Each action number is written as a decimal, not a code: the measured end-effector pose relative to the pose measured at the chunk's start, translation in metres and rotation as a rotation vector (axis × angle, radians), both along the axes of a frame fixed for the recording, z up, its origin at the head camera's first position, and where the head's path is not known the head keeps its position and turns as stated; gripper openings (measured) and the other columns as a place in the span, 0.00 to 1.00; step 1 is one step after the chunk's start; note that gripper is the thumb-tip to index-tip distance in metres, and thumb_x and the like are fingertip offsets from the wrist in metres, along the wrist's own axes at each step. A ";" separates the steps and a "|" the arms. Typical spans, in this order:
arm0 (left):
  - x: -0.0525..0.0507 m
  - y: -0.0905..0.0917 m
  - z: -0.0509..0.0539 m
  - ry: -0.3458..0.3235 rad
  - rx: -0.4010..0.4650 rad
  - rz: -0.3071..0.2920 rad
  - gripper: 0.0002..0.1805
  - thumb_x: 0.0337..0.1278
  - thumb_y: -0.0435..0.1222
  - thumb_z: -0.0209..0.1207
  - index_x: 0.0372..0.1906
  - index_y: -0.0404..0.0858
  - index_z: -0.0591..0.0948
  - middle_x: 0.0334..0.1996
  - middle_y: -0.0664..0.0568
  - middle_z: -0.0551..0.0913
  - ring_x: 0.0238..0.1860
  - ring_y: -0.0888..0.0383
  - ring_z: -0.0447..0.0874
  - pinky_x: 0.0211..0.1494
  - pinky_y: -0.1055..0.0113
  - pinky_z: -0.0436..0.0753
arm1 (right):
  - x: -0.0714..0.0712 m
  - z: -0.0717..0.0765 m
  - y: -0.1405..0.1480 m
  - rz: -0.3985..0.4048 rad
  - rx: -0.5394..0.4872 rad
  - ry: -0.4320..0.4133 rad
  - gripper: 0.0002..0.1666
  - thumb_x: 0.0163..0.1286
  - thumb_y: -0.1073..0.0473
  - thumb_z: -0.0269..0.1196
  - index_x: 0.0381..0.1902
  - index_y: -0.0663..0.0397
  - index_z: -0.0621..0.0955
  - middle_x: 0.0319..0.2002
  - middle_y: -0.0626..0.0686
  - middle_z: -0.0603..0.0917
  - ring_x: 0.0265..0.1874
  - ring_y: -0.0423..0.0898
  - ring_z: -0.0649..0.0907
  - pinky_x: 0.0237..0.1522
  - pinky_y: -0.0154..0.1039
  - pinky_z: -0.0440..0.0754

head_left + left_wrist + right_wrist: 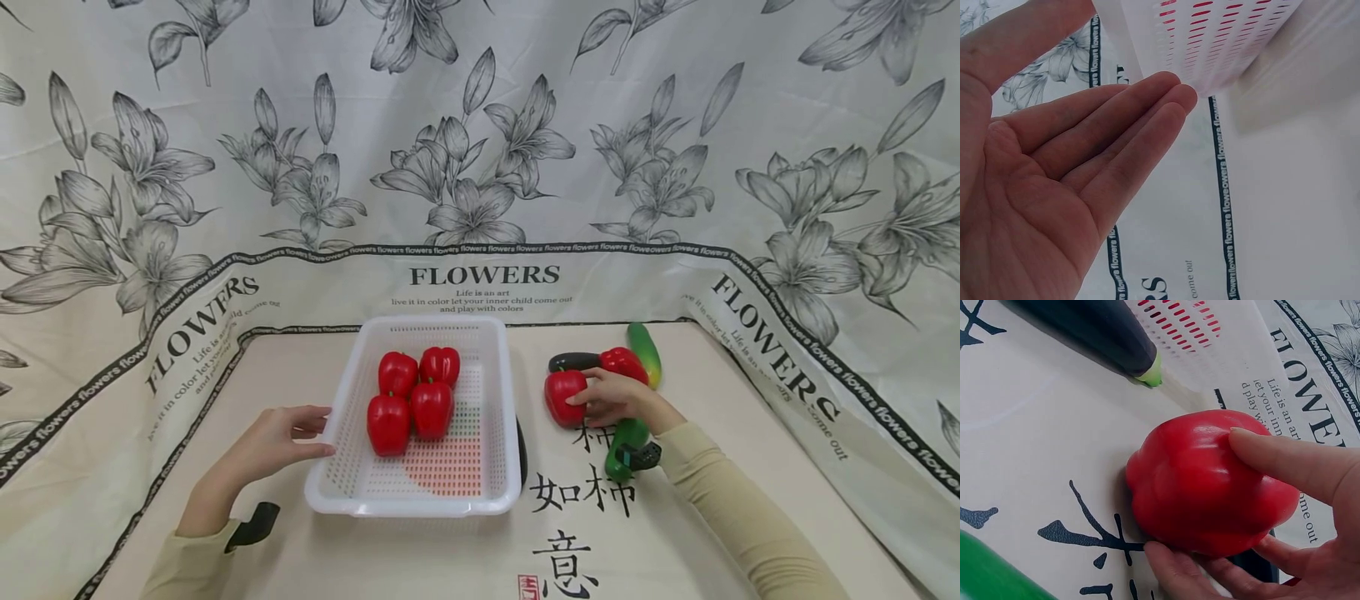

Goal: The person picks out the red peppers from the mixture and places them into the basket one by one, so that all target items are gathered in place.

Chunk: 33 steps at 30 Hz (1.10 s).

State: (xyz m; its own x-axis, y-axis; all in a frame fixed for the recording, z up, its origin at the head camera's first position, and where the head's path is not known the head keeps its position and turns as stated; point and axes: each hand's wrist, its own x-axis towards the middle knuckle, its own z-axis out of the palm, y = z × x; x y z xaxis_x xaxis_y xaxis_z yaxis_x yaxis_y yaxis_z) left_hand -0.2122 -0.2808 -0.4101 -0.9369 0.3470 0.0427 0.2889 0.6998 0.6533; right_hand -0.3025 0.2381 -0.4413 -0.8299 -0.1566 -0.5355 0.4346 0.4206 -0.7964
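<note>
My right hand [617, 395] grips a red bell pepper [561, 400] on the right side of the table. In the right wrist view the thumb lies over the top of the pepper [1204, 481] and the other fingers reach beneath it. My left hand [279, 446] is at the left side of a white plastic basket [408, 507], its fingers extended and together in the left wrist view. Whether the fingertips touch the basket wall [1210, 37] I cannot tell. Several red bell peppers [432, 410] stand grouped inside the basket.
Behind my right hand lie a dark eggplant [573, 362], another red pepper [625, 362] and a green-yellow cucumber-like vegetable [640, 340]. A green one [628, 437] lies nearer, below the right wrist. Another eggplant [1097, 331] lies along the basket's right side. A flower-print curtain [480, 192] borders the table.
</note>
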 end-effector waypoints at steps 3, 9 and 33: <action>0.000 0.000 0.000 0.000 0.001 -0.002 0.35 0.45 0.45 0.70 0.57 0.30 0.76 0.47 0.40 0.84 0.47 0.46 0.84 0.48 0.54 0.85 | -0.001 -0.001 -0.001 0.006 0.010 0.024 0.50 0.60 0.58 0.67 0.71 0.59 0.52 0.64 0.69 0.63 0.58 0.65 0.72 0.52 0.54 0.81; 0.000 -0.001 -0.002 0.001 -0.001 0.002 0.34 0.45 0.45 0.71 0.57 0.30 0.76 0.47 0.41 0.84 0.47 0.46 0.84 0.48 0.54 0.85 | -0.002 -0.002 -0.003 0.020 0.069 0.065 0.49 0.58 0.57 0.69 0.70 0.62 0.55 0.63 0.69 0.65 0.56 0.64 0.74 0.50 0.53 0.83; 0.000 -0.001 -0.002 0.022 0.002 -0.009 0.33 0.45 0.45 0.70 0.56 0.31 0.77 0.47 0.41 0.84 0.46 0.47 0.84 0.47 0.54 0.85 | 0.003 0.020 -0.009 0.013 0.104 0.051 0.52 0.57 0.56 0.70 0.70 0.64 0.54 0.64 0.69 0.64 0.56 0.64 0.75 0.53 0.54 0.81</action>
State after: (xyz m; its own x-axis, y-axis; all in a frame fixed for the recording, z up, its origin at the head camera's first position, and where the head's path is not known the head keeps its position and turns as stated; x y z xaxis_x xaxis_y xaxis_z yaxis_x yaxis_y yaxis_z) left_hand -0.2123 -0.2818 -0.4125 -0.9324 0.3557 0.0638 0.3098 0.6958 0.6480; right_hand -0.2997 0.2291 -0.4214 -0.8548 -0.1131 -0.5064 0.3886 0.5073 -0.7692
